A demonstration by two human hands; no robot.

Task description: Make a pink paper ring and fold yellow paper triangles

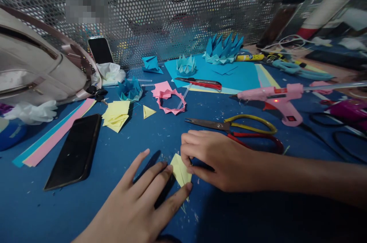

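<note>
A folded piece of yellow paper (180, 171) lies on the blue table between my hands. My left hand (149, 197) has its fingers spread, with fingertips resting on the paper's left and lower edges. Curled fingers of my right hand (215, 159) close on the paper's right edge near the thumb; the exact grip is partly hidden. Just beyond that hand lie scissors (219, 124) with one yellow and one red handle. Farther back are a small folded yellow triangle (148, 111), a pile of yellow paper squares (116, 116) and a ring of folded pink paper (171, 102).
Left of my hands lie a dark phone (74, 151) and paper strips (61, 130). A pink glue gun (275, 97) with a lit red light rests at right. Behind are a red utility knife (200, 83), blue sheets (243, 72), folded paper crowns (222, 49) and a perforated metal panel (160, 17).
</note>
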